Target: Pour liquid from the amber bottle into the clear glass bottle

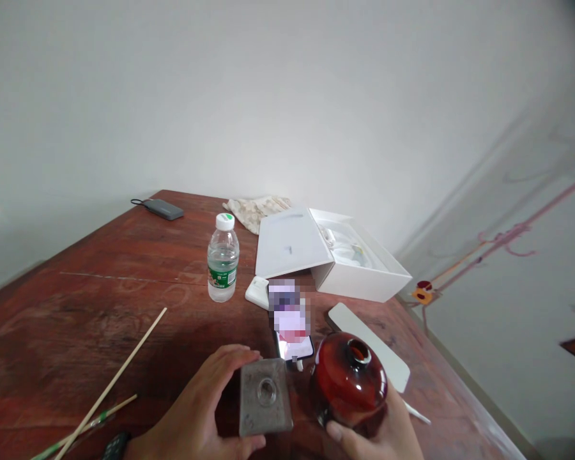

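My left hand is closed round a flat grey stone block with a round hollow in its top, fingers on its far edge and thumb on its near edge. My right hand cups a round, glossy dark-red vase from below and the right; the vase stands upright with its small mouth facing up. Block and vase sit side by side at the near edge of the reddish wooden table. Just behind them lies a phone with a lit screen.
A water bottle stands mid-table. Behind it, an open white box, a small white charger, a crumpled cloth and a grey power bank. A flat white lid piece lies right. Thin wooden sticks lie left.
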`<state>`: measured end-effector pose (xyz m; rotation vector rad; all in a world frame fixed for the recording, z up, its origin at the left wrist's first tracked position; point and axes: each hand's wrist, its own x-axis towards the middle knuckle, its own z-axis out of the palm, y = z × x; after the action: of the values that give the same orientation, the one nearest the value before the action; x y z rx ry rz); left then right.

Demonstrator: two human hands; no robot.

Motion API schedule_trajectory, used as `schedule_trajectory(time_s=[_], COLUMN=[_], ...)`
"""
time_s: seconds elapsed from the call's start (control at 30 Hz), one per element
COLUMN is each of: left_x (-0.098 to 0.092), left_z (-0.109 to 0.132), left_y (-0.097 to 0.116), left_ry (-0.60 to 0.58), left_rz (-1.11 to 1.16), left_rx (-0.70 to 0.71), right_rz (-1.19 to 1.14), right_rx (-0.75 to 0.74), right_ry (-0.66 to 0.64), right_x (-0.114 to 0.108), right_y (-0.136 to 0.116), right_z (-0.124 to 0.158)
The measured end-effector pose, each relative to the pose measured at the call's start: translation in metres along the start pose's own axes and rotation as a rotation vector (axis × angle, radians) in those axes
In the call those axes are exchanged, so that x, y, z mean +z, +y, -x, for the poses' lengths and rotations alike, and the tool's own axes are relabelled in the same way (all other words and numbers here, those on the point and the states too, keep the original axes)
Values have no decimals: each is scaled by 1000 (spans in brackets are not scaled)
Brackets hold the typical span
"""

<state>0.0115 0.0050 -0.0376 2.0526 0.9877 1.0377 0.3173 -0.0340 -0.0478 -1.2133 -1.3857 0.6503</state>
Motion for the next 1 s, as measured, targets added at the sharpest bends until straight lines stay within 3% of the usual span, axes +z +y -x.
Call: schedule_trajectory(time_s=[0.1,0.33,0.5,0.67,0.8,1.0], left_x=[2,-2,-3,-2,-4,-9], left_z=[1,-3,-1,2,-3,-6], left_y=[-1,-3,-7,-12,-8,-5], left_ry=[40,48,50,55,56,43], left_rz=[16,65,35,120,190,189], left_rx=[-33,19,43,29,-14,-33], right_rz=[45,66,102,151,105,238], right_rx=[-33,-59,-74,-136,-166,-272], right_ry=[8,-186,-131,-195,-148,-178], right_x=[-2,-13,-15,-18,-11,-17], right_y=[2,-23,-23,-29,-34,-27], right_z=[-1,-20,-20,-19,-18,-21])
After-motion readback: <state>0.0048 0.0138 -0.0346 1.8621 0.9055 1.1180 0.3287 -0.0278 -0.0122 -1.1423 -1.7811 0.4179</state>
